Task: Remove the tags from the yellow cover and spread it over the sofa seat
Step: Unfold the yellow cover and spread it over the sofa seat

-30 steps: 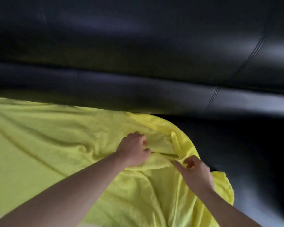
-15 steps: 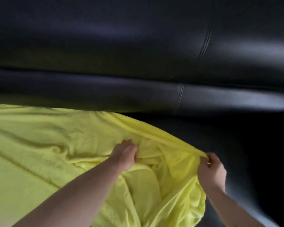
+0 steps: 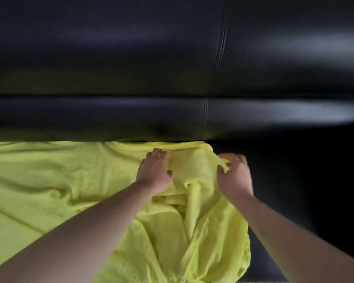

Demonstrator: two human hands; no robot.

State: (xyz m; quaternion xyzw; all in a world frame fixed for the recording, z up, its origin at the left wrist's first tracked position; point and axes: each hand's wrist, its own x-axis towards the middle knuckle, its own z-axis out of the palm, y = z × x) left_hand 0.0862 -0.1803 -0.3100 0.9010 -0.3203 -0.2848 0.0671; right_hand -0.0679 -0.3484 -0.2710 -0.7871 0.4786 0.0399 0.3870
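The yellow cover point(image 3: 74, 180) lies on the black sofa seat point(image 3: 294, 190), stretched long from left to right. Its far edge runs along the sofa back point(image 3: 131, 78). Its right end is bunched up in folds, and that end sits right under both hands. The left hand point(image 3: 154, 174) rests flat on the cloth with fingers spread. The right hand point(image 3: 234, 176) has curled fingers that pinch the cover's right edge.
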